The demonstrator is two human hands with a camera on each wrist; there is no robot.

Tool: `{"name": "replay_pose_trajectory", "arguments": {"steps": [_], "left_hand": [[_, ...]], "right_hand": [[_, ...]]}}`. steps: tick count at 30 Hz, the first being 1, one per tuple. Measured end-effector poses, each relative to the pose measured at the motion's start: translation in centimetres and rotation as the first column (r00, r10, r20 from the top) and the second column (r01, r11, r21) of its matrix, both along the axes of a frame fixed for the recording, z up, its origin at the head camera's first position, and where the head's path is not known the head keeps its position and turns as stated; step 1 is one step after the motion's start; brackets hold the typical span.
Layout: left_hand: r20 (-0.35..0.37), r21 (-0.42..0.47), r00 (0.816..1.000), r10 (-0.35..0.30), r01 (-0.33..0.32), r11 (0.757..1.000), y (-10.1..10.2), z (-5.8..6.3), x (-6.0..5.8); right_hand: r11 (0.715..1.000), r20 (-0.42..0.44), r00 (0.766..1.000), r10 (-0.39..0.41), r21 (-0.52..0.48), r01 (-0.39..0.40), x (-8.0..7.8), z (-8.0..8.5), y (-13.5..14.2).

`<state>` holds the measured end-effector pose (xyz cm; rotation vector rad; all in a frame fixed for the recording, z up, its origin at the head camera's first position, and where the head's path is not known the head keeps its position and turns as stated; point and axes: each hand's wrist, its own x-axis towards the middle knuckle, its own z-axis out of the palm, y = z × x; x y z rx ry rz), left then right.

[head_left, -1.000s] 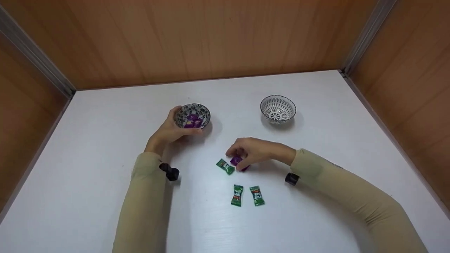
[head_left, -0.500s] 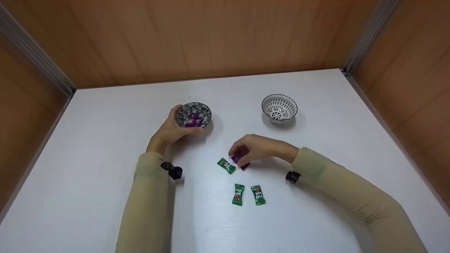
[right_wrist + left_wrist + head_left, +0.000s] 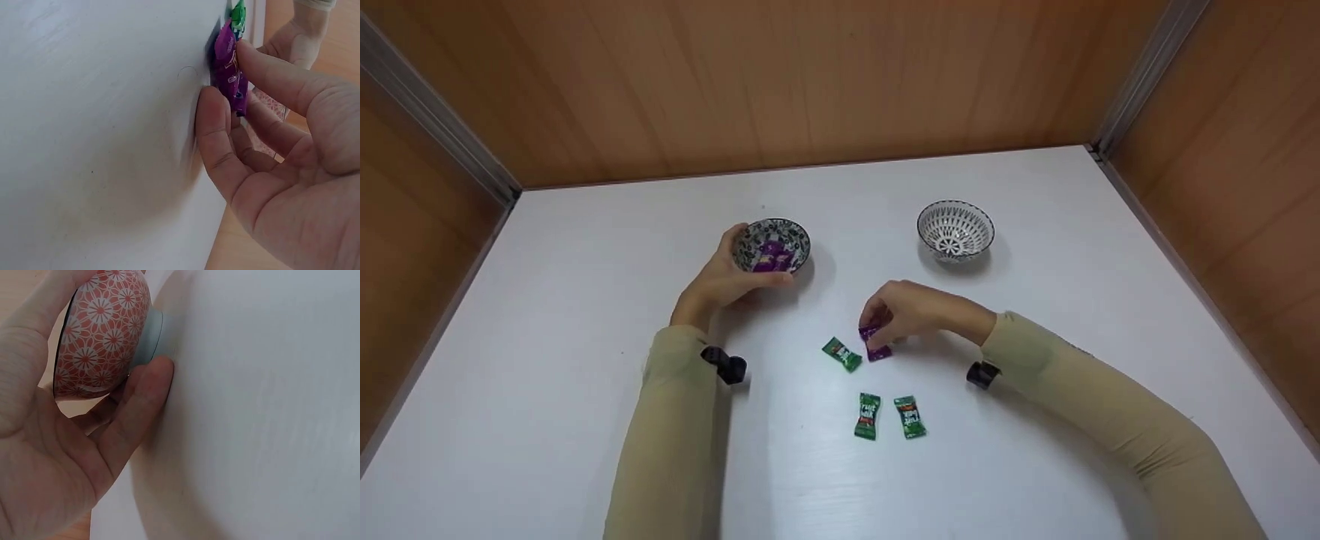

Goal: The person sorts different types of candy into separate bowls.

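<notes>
In the head view my left hand holds a small bowl by its side, thumb along the near rim. Several purple-wrapped candies lie inside it. The left wrist view shows the bowl's red, white-flowered outside, with fingertips down by its pale foot. My right hand pinches another purple-wrapped candy between thumb and fingers, close over the white table. From the right wrist, that purple candy stands on edge with the thumb on its face. A green-wrapped candy lies just left of it.
Two more green candies, one on the left and one on the right, lie nearer the front. A second bowl, white with dark marks, stands at the back right. Wooden panels wall the table at back and sides.
My right hand has shifted slightly right and away from me, its fingers closing in on the purple candy, which has turned a little. The left hand and bowl stay nearly in place.
</notes>
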<state>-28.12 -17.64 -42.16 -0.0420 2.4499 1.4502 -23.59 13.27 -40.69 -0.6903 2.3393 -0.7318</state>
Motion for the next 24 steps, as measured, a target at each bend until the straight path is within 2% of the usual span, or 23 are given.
{"name": "replay_pose_trajectory", "arguments": {"steps": [3, 8, 10, 13, 18, 24], "left_hand": [[-0.001, -0.004, 1.000, -0.004, 0.004, 1.000, -0.1, 0.0, 0.0], [-0.009, -0.005, 1.000, -0.006, 0.006, 1.000, 0.0, -0.2, -0.1], [-0.011, -0.012, 1.000, -0.008, 0.008, 1.000, 0.1, -0.3, -0.1], [-0.001, -0.007, 1.000, -0.005, 0.005, 1.000, 0.2, -0.4, 0.0], [-0.001, -0.007, 1.000, 0.006, -0.006, 1.000, 0.2, -0.2, 0.0], [-0.005, -0.016, 1.000, 0.001, -0.001, 1.000, 0.1, -0.2, -0.1]], "right_hand": [[0.999, 0.021, 1.000, 0.006, -0.038, -0.006, -0.3, 0.2, -0.1], [0.991, -0.001, 1.000, 0.009, -0.131, -0.009, -1.1, 0.4, -0.2], [0.986, 0.014, 1.000, -0.018, -0.167, 0.020, -1.5, 0.5, -0.2], [0.964, 0.110, 0.990, -0.083, -0.242, 0.108, -2.2, 0.8, -0.4], [0.883, 0.283, 0.943, -0.176, -0.377, 0.279, -3.4, 1.5, -1.3], [0.782, 0.379, 0.896, -0.233, -0.475, 0.404, -4.7, 2.0, -2.6]]}}
